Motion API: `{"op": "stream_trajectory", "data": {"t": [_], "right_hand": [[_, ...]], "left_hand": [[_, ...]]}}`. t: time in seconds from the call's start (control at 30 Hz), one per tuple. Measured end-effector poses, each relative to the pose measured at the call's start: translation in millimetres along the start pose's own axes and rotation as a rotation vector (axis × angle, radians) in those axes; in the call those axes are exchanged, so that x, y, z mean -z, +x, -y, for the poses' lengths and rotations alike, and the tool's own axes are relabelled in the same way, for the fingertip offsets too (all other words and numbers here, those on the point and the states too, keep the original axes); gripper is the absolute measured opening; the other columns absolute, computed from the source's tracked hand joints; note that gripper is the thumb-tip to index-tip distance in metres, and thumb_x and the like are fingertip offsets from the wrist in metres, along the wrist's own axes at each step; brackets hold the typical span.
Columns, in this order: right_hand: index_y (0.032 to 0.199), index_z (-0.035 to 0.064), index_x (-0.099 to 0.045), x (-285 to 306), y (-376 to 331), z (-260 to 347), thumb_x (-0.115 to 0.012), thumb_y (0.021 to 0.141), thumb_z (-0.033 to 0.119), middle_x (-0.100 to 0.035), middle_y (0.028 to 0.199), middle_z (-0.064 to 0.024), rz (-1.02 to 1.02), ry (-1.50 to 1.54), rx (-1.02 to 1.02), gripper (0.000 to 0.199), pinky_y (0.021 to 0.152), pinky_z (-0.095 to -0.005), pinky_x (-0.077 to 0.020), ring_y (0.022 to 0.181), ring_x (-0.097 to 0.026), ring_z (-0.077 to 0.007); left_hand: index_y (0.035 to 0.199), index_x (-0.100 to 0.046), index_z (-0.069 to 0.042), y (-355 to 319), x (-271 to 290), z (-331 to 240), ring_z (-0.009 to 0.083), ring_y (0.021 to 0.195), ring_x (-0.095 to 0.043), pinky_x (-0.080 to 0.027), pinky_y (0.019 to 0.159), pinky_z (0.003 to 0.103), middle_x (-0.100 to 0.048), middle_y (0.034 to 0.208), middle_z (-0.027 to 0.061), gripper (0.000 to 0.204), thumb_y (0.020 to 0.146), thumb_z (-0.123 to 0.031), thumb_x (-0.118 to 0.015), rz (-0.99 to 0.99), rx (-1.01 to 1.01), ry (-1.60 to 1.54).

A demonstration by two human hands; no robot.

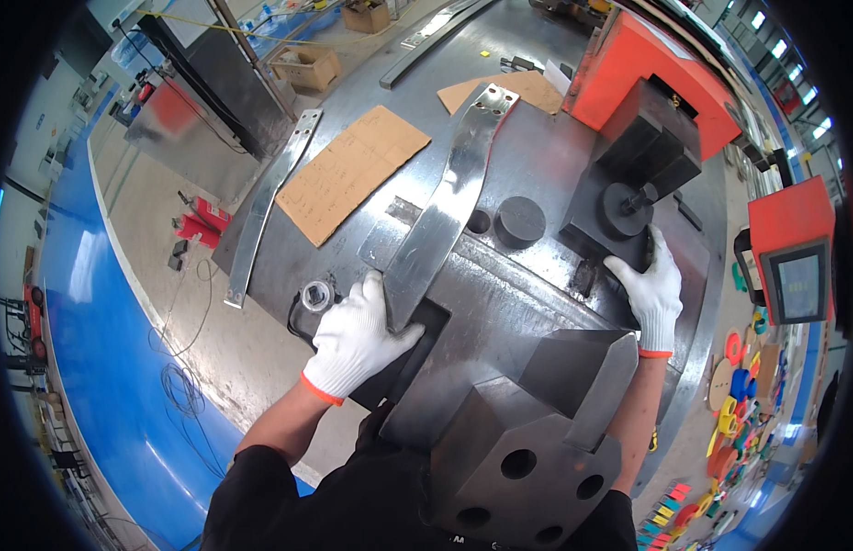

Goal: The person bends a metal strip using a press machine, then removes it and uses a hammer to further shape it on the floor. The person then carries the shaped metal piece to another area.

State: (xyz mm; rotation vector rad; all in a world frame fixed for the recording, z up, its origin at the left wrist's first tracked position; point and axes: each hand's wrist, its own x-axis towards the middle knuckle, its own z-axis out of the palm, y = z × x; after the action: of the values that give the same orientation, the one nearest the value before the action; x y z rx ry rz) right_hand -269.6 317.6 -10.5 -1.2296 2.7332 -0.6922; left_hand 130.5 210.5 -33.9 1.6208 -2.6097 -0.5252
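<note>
My left hand (358,335), in a white glove with an orange cuff, grips the near end of a shiny flat metal bar (445,207). Its fingers lie along the left edge and the thumb is at the near end. The bar slants away across the steel worktable (527,312), its far end drilled with holes. My right hand (654,286), gloved alike, has thumb and fingers spread beside the dark machine block (596,216) with a round disc (626,209); whether it touches the block is hard to tell. A dark round puck (520,222) stands between bar and block.
Cardboard (353,174) and a second metal bar (272,207) lie to the left. Large dark angular blocks (527,441) stand close in front of me. At the far right are an orange machine body (656,78) and a screen box (794,253). A round metal fitting (317,296) sits by my left hand.
</note>
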Motion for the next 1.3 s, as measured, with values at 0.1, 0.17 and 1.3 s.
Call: {"op": "stream_trajectory", "data": {"t": [0.1, 0.17, 1.3], "right_hand": [[0.155, 0.0033, -0.052, -0.1, 0.2, 0.4, -0.095, 0.074, 0.044, -0.068, 0.142, -0.0231, 0.003, -0.012, -0.001, 0.1, 0.112, -0.0458, -0.0537, 0.131, -0.067, -0.0383], [0.155, 0.0034, -0.053, -0.9, -0.8, -1.2, -0.095, 0.074, 0.045, -0.068, 0.142, -0.0232, -0.007, 0.005, 0.011, 0.1, 0.112, -0.046, -0.0538, 0.131, -0.067, -0.0384], [0.159, 0.0064, -0.048, 0.4, 5.4, -3.0, -0.091, 0.076, 0.054, -0.061, 0.152, -0.0228, 0.038, -0.024, -0.012, 0.105, 0.115, -0.0476, -0.0503, 0.137, -0.062, -0.0402]], "left_hand": [[0.142, -0.046, 0.008, -0.9, -8.1, 1.4, 0.0428, 0.089, -0.076, -0.063, 0.075, 0.047, -0.068, 0.114, 0.0293, 0.097, 0.075, -0.047, -0.09, -0.06, -0.009, -0.041], [0.141, -0.046, 0.007, 3.5, -6.9, 0.3, 0.0436, 0.087, -0.075, -0.063, 0.075, 0.048, -0.07, 0.11, 0.0285, 0.094, 0.076, -0.044, -0.089, -0.018, 0.021, -0.049], [0.125, -0.056, -0.002, 9.4, -73.6, 14.5, 0.0367, 0.074, -0.073, -0.059, 0.066, 0.048, -0.071, 0.093, 0.0132, 0.065, 0.073, -0.026, -0.087, -0.561, -0.028, -0.208]]}}
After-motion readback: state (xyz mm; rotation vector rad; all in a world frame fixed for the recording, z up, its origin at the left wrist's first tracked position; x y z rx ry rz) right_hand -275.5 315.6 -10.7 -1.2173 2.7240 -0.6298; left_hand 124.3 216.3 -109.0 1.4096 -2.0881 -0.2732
